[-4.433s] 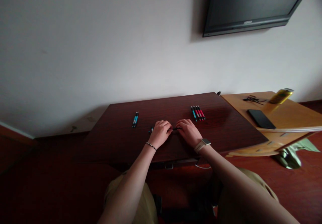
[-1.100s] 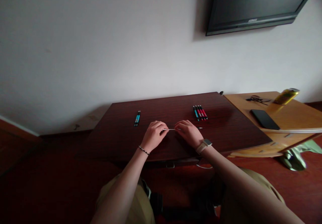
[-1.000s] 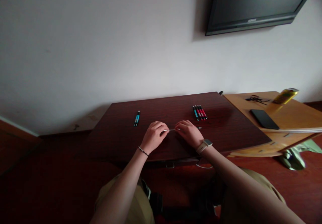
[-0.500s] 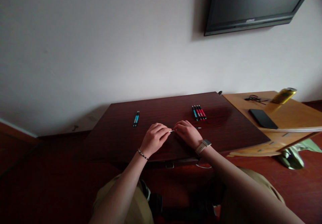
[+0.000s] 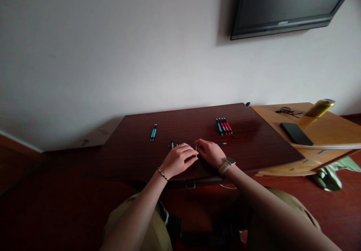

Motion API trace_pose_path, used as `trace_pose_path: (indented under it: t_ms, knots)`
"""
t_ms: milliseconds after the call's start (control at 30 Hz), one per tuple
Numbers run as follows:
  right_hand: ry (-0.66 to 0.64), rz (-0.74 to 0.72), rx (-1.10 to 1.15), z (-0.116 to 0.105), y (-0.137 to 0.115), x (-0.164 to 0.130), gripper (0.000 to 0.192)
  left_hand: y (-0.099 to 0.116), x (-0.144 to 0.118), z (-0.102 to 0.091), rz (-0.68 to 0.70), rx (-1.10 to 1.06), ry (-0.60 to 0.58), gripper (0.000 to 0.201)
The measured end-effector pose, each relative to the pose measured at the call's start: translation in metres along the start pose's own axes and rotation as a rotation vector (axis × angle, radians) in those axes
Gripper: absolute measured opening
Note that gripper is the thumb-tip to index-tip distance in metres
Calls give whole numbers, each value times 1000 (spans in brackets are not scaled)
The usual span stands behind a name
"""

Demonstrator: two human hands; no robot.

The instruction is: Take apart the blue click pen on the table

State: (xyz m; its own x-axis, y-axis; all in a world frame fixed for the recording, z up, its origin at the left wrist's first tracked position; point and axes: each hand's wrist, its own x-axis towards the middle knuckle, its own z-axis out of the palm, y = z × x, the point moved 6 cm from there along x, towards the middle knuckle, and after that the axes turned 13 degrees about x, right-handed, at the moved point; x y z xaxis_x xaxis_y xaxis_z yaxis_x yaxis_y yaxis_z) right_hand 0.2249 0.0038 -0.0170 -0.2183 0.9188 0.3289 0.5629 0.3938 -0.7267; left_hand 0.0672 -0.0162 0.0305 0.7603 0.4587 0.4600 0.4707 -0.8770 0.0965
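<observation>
My left hand and my right hand meet fingertip to fingertip over the front middle of the dark wooden table. They pinch a thin white rod between them, and only a short bit of it shows. A small blue-and-black pen part lies just behind my left hand. A short dark piece lies to the right of my right hand. Several red and blue pens lie in a row at the back right. Two blue pens lie at the back left.
A lighter wooden side table adjoins on the right, with a black phone, a yellow can and a dark cable on it. A green cloth lies on the floor. A dark screen hangs on the wall.
My hands have drawn closer together and nearer the front edge. The long stretch of white rod seen between them has shrunk to a short bit. The blue pen part behind my left hand is uncovered again.
</observation>
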Motion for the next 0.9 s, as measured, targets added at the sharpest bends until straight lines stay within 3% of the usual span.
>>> trace_pose_path:
  t_ms: [400, 900]
  knots:
    - [-50, -89, -29, 8, 1, 3, 18, 2, -12, 25, 12, 133, -112, 12]
    - [-114, -185, -31, 20, -3, 2, 22, -7, -24, 28, -60, 270, -95, 11]
